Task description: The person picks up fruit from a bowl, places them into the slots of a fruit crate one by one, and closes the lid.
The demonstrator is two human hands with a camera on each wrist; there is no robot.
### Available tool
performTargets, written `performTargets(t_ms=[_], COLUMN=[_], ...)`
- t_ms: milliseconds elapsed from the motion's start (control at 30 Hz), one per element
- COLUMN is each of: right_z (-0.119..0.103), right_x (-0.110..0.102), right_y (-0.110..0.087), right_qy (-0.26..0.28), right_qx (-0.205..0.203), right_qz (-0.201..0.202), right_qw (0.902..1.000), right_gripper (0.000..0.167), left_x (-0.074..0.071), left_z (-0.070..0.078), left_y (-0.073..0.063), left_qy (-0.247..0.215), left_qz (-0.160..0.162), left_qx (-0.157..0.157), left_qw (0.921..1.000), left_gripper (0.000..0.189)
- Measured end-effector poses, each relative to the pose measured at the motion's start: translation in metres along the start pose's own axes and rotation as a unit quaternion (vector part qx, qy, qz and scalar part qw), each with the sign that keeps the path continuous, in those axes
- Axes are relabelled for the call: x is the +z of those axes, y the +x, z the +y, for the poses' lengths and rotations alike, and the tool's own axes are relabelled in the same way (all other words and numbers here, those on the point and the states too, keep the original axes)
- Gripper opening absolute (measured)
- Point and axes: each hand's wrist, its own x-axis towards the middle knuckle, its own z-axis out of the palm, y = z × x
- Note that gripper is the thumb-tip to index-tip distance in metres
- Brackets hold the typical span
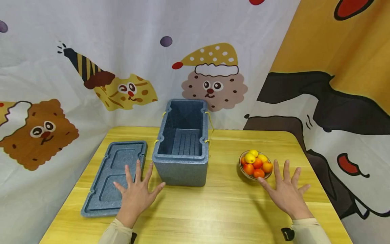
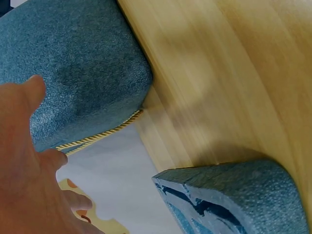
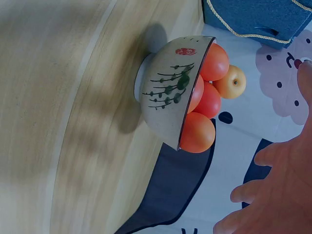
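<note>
My left hand (image 1: 137, 198) hovers with fingers spread over the near right corner of a grey-blue foam lid (image 1: 105, 189), holding nothing. Just beyond its thumb stands an open foam box (image 1: 182, 173) of the same colour, with yellow cord loops (image 1: 210, 123) on its sides. My right hand (image 1: 287, 195), also spread and holding nothing, is beside a bowl (image 3: 165, 92) heaped with orange and yellow fruit (image 1: 257, 163). In the right wrist view, the bowl's painted side shows green plants and a red mark, and the fingers are apart from it.
Everything stands on a light wooden table (image 1: 225, 210). Behind it hangs a white curtain (image 1: 128, 30) printed with cartoon biscuits and other figures. The box is near the table's back edge, the lid at the left edge.
</note>
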Motion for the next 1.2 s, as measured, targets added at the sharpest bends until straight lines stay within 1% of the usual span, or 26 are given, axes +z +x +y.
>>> performTargets(t_ms=[267,467,567,700,767,867,933,1000,1067,1200], right_z=[0.001,0.001,0.001,0.002,0.003,0.004,0.004,0.003,0.002,0.0], right_x=[0.001,0.0,0.001,0.002,0.002,0.002,0.001,0.001,0.0,0.001], right_y=[0.0,-0.001,-0.001,0.0,0.001,0.002,0.004,0.005,0.007,0.01], right_qy=[0.004,0.002,0.003,0.01,0.017,0.034,0.048,0.062,0.078,0.097], right_qx=[-0.002,-0.007,-0.008,-0.018,-0.031,-0.058,-0.076,-0.086,-0.092,-0.107], right_qz=[0.004,0.015,0.015,0.029,0.049,0.087,0.111,0.128,0.143,0.172], right_qw=[1.0,0.9999,0.9998,0.9994,0.9982,0.994,0.9898,0.9861,0.9823,0.9744], right_gripper=[0.094,0.094,0.094,0.094,0.094,0.092,0.088,0.084,0.078,0.063], left_x=[0.001,0.001,0.001,-0.001,-0.001,-0.002,-0.004,-0.007,-0.011,-0.023], left_z=[0.0,-0.001,-0.001,-0.002,-0.002,-0.002,-0.002,-0.001,-0.001,-0.005], left_y=[-0.002,-0.001,0.0,0.001,0.002,0.003,0.005,0.007,0.009,0.014], left_qy=[0.003,0.003,0.002,-0.027,-0.052,-0.091,-0.121,-0.16,-0.2,-0.281], left_qz=[-0.001,0.004,0.001,-0.003,0.002,0.02,0.032,0.047,0.058,0.065], left_qx=[-0.002,0.002,0.001,-0.001,0.002,0.009,0.011,0.013,0.016,0.036], left_qw=[1.0,1.0,1.0,0.9996,0.9986,0.9956,0.992,0.9859,0.978,0.9569], left_gripper=[0.09,0.088,0.089,0.09,0.091,0.092,0.094,0.093,0.09,0.077])
